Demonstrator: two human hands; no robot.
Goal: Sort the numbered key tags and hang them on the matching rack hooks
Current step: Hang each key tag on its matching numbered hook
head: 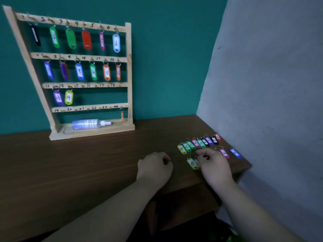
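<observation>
Bare forearms (108, 213) reach in from 6 o'clock, both hands low over the brown table (78, 168).

Right hand (215, 165): fingers curled down among loose key tags, tips on something small and dark. Blur hides whether they pinch it, so I cannot tell.

Left hand (154, 167): knuckles up, resting on the table, fingers loosely curled, nothing seen in it.

Yellow tag (192, 163) marked 15 lies just beside the right hand, at its 9 o'clock. At the hand's 12 o'clock a row of tags (199, 143) lies side by side, from a yellow end to a red end. Pink tag (224, 153) and blue tag (235, 153) lie apart at its 2 o'clock, near the grey wall (271, 84).

Wooden rack (129, 70) stands at 10 o'clock of the view, against the teal wall (166, 58). Tags hang under hooks 1 to 14, and an orange tag (122, 116) hangs under 24. Spray bottle (89, 124) lies on its side on the rack's base.
</observation>
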